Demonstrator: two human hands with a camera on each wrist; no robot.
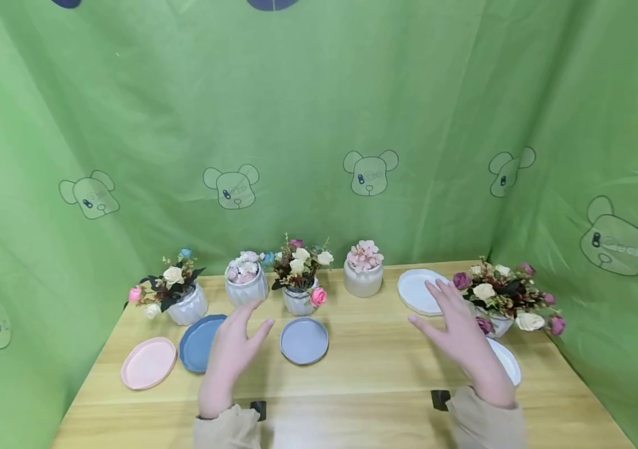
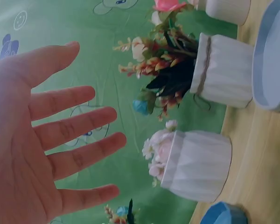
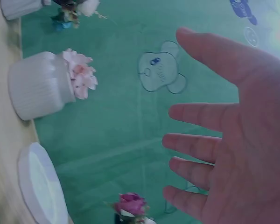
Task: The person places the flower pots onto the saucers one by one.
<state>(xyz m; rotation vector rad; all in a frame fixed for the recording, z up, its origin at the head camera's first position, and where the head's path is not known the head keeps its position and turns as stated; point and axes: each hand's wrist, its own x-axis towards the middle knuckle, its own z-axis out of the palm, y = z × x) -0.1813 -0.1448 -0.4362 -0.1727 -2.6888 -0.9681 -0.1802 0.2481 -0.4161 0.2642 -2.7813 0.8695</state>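
My left hand is held above the table with fingers spread, holding nothing. In the head view it partly covers a blue plate; a grey-blue plate lies to its right. The left wrist view shows the palm and a white pot of pale blossoms beyond the fingertips. My right hand, also spread and holding nothing, appears in front of a round white plate and a second white plate, hiding part of each. Close by it stands a potted arrangement of purple and cream roses.
A pink plate lies at the left. Along the back stand a rose pot, a pot of pale blossoms, another rose pot and a ribbed pot of pink flowers. Green curtain surrounds the wooden table.
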